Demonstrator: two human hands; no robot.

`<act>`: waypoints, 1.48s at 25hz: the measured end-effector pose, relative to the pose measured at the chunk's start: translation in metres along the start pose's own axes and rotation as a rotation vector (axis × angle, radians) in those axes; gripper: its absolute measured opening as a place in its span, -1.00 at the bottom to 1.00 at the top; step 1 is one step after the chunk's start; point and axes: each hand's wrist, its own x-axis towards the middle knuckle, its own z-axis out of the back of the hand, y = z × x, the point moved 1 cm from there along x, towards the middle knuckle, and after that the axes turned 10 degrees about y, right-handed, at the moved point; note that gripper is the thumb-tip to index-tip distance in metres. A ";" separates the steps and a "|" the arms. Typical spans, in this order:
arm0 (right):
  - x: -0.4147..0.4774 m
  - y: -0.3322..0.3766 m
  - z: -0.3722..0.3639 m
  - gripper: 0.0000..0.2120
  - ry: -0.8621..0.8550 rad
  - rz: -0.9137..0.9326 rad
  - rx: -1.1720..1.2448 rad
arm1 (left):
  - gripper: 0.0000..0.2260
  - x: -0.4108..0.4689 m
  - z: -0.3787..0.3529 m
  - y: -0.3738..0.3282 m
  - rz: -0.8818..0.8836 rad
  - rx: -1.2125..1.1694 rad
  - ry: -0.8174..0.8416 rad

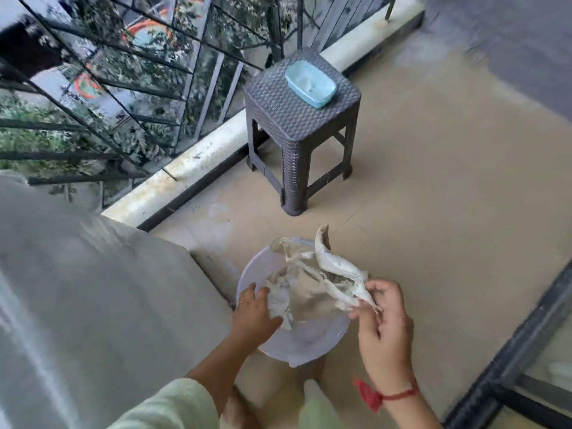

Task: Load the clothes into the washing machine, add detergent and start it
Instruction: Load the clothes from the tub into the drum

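A pale plastic basin (306, 345) stands on the floor below me with whitish clothes (309, 283) in it. My left hand (253, 314) reaches into the basin and grips a bunched white cloth at its left side. My right hand (382, 317) pinches the end of a twisted whitish garment (337, 270) that stretches up and away over the basin. The washing machine (77, 305), draped in a grey cover, fills the left of the view, right beside the basin.
A dark woven-pattern plastic stool (297, 119) stands ahead by the balcony ledge, with a light blue rectangular container (311, 83) on top. A metal railing (123, 88) runs along the left. A dark-framed glass door (526, 351) is at the right. Beige tiled floor lies between.
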 end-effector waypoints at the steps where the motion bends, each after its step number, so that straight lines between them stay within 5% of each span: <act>1: -0.004 0.022 0.000 -0.55 -0.019 0.060 -0.033 | -0.20 -0.017 0.010 -0.005 -0.054 -0.040 0.003; 4: -0.009 0.090 0.002 -0.61 -0.078 0.228 -0.035 | 0.06 -0.066 0.050 -0.027 -0.261 -0.223 -0.062; 7: -0.026 0.164 0.005 -0.66 -0.089 0.350 0.137 | 0.11 -0.121 0.113 -0.042 -0.420 -0.399 -0.281; 10: -0.041 0.234 0.003 -0.66 0.066 0.361 0.665 | -0.36 -0.174 0.180 -0.044 -0.470 -0.176 -0.446; 12: -0.050 0.283 0.006 -0.70 0.179 0.440 0.814 | -0.65 -0.218 0.220 -0.033 -0.499 -0.073 -0.584; 16: -0.080 0.359 -0.002 -0.69 0.766 0.643 0.533 | -0.94 -0.316 0.280 0.022 -0.765 -0.507 -0.957; 19: -0.117 0.375 -0.046 -0.60 1.227 0.648 0.203 | -0.85 -0.386 0.306 0.088 -0.987 -0.766 -1.012; 22: -0.135 0.375 -0.084 -0.55 1.452 0.559 0.301 | -0.82 -0.440 0.300 0.167 -0.983 -0.725 -1.010; 25: -0.122 0.369 -0.123 -0.61 1.245 0.389 0.399 | -0.92 -0.475 0.274 0.246 -0.782 -0.542 -0.984; 28: -0.110 0.358 -0.183 -0.49 0.896 0.446 0.026 | -0.84 -0.492 0.232 0.298 -0.495 -0.293 -0.937; 31: -0.124 0.341 -0.252 -0.25 1.098 0.550 -0.390 | -0.70 -0.487 0.190 0.316 -0.343 -0.013 -0.913; 35: -0.140 0.320 -0.308 -0.92 0.922 0.667 -0.886 | -0.43 -0.481 0.174 0.340 -0.227 0.152 -1.029; 37: -0.132 0.317 -0.318 -0.86 0.933 0.648 -0.919 | -0.41 -0.481 0.180 0.359 -0.137 0.100 -1.033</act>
